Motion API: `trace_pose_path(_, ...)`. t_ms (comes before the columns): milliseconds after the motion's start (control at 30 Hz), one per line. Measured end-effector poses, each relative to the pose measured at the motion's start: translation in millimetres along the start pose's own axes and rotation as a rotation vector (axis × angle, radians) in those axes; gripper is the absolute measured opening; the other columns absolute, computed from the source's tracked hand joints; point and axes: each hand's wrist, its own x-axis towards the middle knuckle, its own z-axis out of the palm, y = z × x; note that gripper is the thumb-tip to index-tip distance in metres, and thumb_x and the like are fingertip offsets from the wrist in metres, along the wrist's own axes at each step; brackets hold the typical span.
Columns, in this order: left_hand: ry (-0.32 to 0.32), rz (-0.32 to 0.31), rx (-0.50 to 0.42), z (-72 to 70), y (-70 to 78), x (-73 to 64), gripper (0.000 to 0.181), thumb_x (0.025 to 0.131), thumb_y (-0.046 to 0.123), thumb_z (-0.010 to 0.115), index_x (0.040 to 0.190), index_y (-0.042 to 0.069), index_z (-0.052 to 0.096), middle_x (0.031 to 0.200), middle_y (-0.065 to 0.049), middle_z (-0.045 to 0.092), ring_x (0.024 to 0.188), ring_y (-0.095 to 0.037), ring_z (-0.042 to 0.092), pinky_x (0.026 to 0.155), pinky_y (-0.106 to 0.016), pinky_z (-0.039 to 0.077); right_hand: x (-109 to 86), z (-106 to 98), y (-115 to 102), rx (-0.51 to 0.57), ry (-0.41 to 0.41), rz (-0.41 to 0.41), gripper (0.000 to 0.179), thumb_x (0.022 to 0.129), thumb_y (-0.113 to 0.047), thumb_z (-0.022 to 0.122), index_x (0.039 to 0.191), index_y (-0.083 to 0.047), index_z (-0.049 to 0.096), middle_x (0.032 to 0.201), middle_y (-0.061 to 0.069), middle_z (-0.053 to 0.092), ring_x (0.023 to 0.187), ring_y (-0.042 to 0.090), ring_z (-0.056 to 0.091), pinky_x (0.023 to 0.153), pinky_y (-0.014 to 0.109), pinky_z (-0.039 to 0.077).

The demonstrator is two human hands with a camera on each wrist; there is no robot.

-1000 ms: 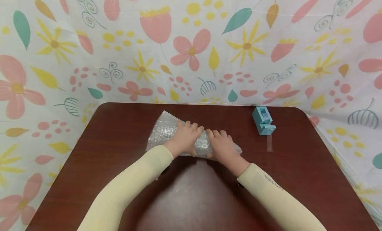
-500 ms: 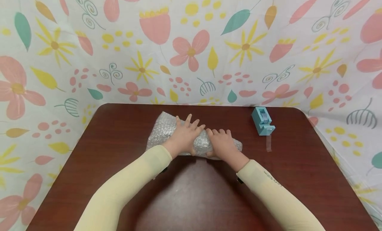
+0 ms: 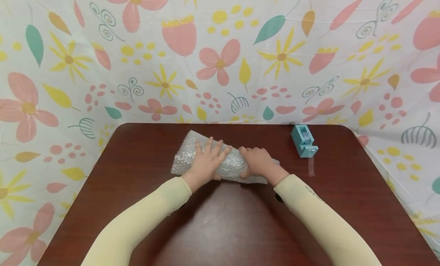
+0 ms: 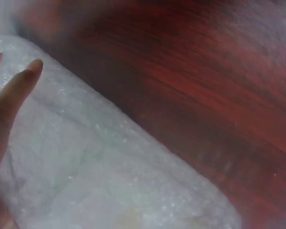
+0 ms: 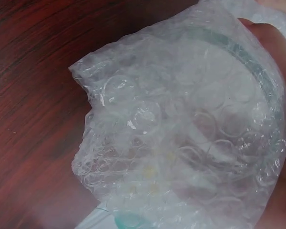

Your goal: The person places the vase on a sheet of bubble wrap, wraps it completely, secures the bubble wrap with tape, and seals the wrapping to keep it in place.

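Left hand (image 3: 203,166), right hand (image 3: 259,162) on bubble wrap (image 3: 232,166)

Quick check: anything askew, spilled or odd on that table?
Nothing looks spilled, but a clear tape strip trails past the blue dispenser rather than ending at its edge; one end of the bubble-wrapped bundle looks crumpled and uneven.

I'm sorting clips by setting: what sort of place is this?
Probably an indoor packing or filming spot, though little else shows: a dark wood-grain table backed by a flower-patterned sheet, with bubble wrap and a blue tape dispenser on the tabletop.
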Motion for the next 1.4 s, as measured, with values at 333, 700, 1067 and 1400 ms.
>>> trace_pose_path(333, 0.097, 0.006, 0.129, 10.7, -1.6, -3.4, 0.107, 0.074, 0.061, 0.084, 0.160, 0.029, 0.030, 0.159, -0.012, 0.044, 0.148, -0.042, 0.040, 0.107, -0.067, 0.044, 10.6, -4.5, 3.6, 0.057, -0.010, -0.036, 0.085, 0.074, -0.040, 0.086, 0.139, 0.003, 0.051, 0.112, 0.018, 0.074, 0.089, 0.032, 0.071, 0.078, 0.047, 0.059)
trace_pose_path(700, 0.213, -0.025, 0.206, 18.8, 0.0, 0.2, 0.097, 0.078, 0.055, 0.083, 0.159, 0.028, 0.035, 0.155, -0.010, 0.049, 0.146, -0.040, 0.044, 0.104, -0.067, 0.047, 27.8, -16.4, 16.1, 0.148, -0.156, -0.056, 0.089, 0.077, -0.038, 0.084, 0.144, 0.005, 0.045, 0.110, 0.014, 0.074, 0.086, 0.024, 0.069, 0.083, 0.042, 0.057)
trace_pose_path(1067, 0.137, -0.063, 0.151, 20.1, 1.7, 8.4, 0.108, 0.073, 0.069, 0.078, 0.161, 0.029, 0.030, 0.160, -0.010, 0.043, 0.149, -0.040, 0.039, 0.108, -0.072, 0.041, 40.7, -22.2, 26.4, 0.230, -0.293, -0.036, 0.092, 0.079, -0.038, 0.082, 0.149, 0.003, 0.039, 0.126, 0.016, 0.069, 0.102, 0.025, 0.068, 0.092, 0.044, 0.055)
trace_pose_path(1400, 0.037, -0.072, 0.035, 15.6, 4.6, 16.7, 0.104, 0.078, 0.058, 0.083, 0.161, 0.024, 0.031, 0.160, -0.013, 0.041, 0.148, -0.043, 0.038, 0.110, -0.073, 0.037, 47.8, -19.8, 36.1, 0.356, -0.384, -0.031, 0.079, 0.076, -0.030, 0.079, 0.142, -0.001, 0.046, 0.129, 0.015, 0.064, 0.109, 0.026, 0.061, 0.101, 0.044, 0.051)
